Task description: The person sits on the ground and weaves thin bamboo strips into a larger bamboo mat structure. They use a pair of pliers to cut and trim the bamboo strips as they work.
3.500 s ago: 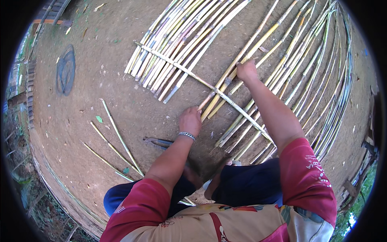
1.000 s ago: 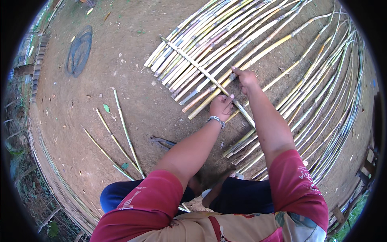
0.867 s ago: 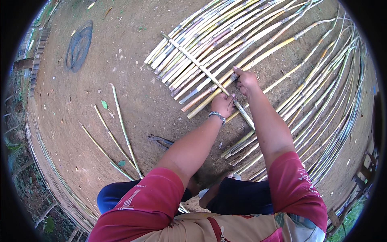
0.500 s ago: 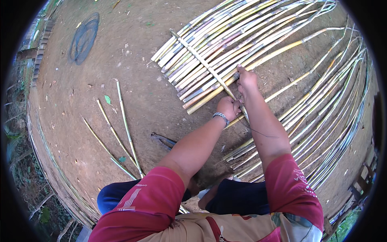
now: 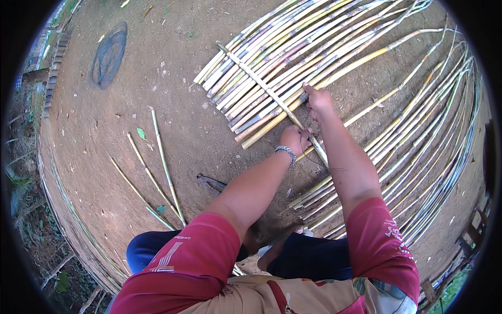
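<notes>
A row of long yellow-green canes [image 5: 293,57] lies on the ground, crossed near the cut ends by one thinner stick [image 5: 256,78]. At the near part of this stick my left hand [image 5: 294,139], wearing a bracelet, is closed with its fingers pinched on a thin dark wire [image 5: 339,169]. The wire curves loosely under and past my right forearm. Just beyond, my right hand [image 5: 320,102] is curled beside the nearest yellow cane [image 5: 334,77], one finger reaching onto it at the crossing. What its other fingers hold is hidden.
More canes [image 5: 381,141] fan out on the right, their thin tips bent together. Pliers-like tool [image 5: 210,183] lies by my left forearm. Three loose sticks [image 5: 164,162] rest at the left, and a dark mesh coil [image 5: 109,56] farther off on bare soil [image 5: 172,99].
My hands stay at the crossing of stick and canes. The loose wire has shifted, its end now nearer the right forearm's left side. The view has moved slightly.
</notes>
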The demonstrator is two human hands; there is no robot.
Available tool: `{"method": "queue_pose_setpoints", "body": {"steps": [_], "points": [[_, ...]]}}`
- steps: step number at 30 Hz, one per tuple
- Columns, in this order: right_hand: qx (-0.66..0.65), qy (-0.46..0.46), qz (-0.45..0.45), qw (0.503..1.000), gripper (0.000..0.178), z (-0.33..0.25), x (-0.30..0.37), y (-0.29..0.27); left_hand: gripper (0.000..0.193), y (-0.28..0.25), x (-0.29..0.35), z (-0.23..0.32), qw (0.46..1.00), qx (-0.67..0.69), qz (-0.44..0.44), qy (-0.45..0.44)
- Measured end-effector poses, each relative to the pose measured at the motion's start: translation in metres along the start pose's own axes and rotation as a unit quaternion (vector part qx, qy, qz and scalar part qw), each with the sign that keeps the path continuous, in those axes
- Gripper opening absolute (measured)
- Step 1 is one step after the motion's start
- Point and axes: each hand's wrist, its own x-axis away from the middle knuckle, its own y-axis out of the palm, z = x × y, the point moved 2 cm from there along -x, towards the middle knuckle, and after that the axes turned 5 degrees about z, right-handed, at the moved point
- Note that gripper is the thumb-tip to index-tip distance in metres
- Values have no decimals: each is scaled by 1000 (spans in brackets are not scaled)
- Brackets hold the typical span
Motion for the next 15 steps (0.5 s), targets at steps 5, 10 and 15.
{"method": "queue_pose_setpoints", "body": {"steps": [5, 10, 15], "points": [[18, -30, 7, 999, 45, 6, 1, 3, 41, 0, 0, -10, 999, 38, 6, -8], [-1, -21, -11, 1000, 48, 3, 1, 4, 40, 4, 0, -18, 998, 35, 41, 20], [102, -12, 10, 995, 49, -11, 20, -11, 38, 2, 33, -25, 992, -120, 4, 38]]}}
